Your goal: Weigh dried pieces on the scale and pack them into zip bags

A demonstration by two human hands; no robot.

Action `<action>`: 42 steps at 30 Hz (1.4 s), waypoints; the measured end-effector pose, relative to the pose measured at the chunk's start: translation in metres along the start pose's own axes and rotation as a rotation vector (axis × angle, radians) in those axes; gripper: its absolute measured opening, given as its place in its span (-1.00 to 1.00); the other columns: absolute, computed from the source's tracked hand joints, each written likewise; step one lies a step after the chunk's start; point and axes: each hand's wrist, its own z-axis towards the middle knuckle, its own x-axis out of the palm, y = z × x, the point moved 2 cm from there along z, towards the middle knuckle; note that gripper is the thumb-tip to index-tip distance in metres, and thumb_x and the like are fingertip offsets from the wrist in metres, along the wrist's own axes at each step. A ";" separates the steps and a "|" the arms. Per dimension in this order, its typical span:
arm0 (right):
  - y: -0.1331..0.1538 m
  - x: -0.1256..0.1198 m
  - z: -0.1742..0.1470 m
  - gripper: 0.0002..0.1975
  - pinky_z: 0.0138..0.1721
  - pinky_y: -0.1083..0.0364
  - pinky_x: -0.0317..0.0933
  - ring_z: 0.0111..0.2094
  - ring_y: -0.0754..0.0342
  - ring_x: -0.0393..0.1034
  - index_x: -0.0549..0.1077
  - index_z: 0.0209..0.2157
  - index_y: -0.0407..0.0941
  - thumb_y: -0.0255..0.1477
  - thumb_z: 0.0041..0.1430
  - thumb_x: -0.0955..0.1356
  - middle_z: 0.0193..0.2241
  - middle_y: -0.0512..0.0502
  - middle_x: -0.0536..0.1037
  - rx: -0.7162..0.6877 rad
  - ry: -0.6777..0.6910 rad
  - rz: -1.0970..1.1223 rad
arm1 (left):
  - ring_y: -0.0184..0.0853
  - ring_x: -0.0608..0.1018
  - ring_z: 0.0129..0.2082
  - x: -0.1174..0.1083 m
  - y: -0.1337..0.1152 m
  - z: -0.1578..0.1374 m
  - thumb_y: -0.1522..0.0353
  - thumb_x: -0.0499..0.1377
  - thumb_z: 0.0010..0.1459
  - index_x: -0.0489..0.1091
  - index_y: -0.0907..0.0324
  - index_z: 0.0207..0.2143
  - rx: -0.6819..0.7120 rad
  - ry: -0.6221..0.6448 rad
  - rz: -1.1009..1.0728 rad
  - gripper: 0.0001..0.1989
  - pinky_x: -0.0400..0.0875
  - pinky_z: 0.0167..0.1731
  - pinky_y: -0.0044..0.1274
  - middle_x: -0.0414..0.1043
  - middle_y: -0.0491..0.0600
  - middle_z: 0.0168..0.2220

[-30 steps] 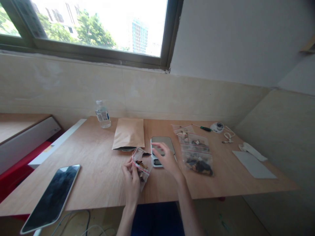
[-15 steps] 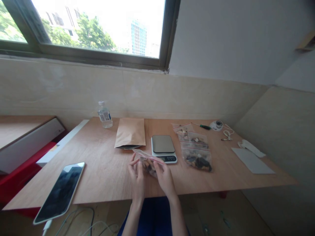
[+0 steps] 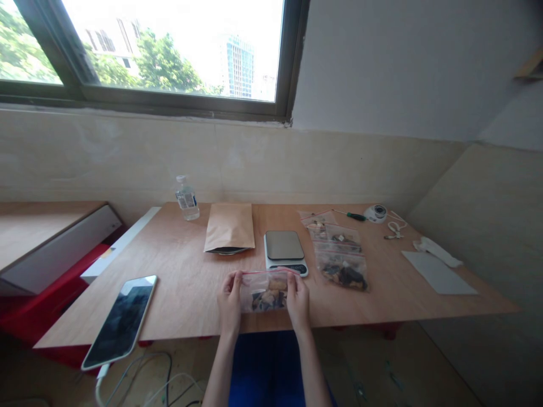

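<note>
Here, unlabelled zip bag (image 3: 265, 293), bottle label (image 3: 186, 199) unreadable

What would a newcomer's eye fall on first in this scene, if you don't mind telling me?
Most likely the small clear zip bag of brown pieces, held up by its top corners between the left hand and right hand at the near edge of the wooden table. Just behind it sits a kitchen scale, with more filled bags to its right and a phone at the near left.
</note>
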 end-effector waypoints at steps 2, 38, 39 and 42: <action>-0.001 0.001 -0.001 -0.57 -0.10 0.07 0.28 -0.17 -0.02 0.46 0.49 -0.27 -0.16 -0.17 0.27 0.14 -0.26 -0.20 0.58 -0.054 -0.008 -0.009 | -0.46 0.34 -0.59 0.001 -0.003 -0.001 0.09 0.12 0.08 0.38 0.20 -0.41 0.005 -0.031 0.029 -0.66 0.25 -0.55 -0.65 0.22 -0.20 -0.62; 0.000 -0.042 0.002 -0.67 -0.17 0.05 0.30 -0.25 -0.02 0.47 0.46 -0.28 -0.16 -0.23 0.24 0.20 -0.32 -0.18 0.57 -0.092 -0.059 -0.166 | -0.38 0.51 -0.47 -0.004 -0.001 0.002 0.20 0.21 0.03 0.41 0.22 -0.35 0.002 0.125 -0.050 -0.74 0.44 -0.42 -0.55 0.43 -0.09 -0.44; -0.001 -0.043 0.002 -0.67 -0.17 0.05 0.29 -0.25 -0.02 0.46 0.46 -0.28 -0.17 -0.23 0.24 0.20 -0.32 -0.18 0.57 -0.101 -0.070 -0.181 | -0.37 0.52 -0.45 -0.004 -0.001 0.002 0.20 0.21 0.03 0.41 0.21 -0.34 0.021 0.122 -0.041 -0.75 0.43 -0.38 -0.54 0.44 -0.08 -0.44; -0.001 -0.043 0.001 -0.66 -0.18 0.04 0.28 -0.25 -0.03 0.45 0.47 -0.29 -0.17 -0.24 0.25 0.19 -0.33 -0.19 0.56 -0.129 -0.097 -0.243 | -0.35 0.53 -0.39 -0.006 0.002 0.001 0.21 0.20 0.04 0.41 0.21 -0.32 0.058 0.083 -0.009 -0.76 0.40 -0.30 -0.53 0.46 -0.07 -0.42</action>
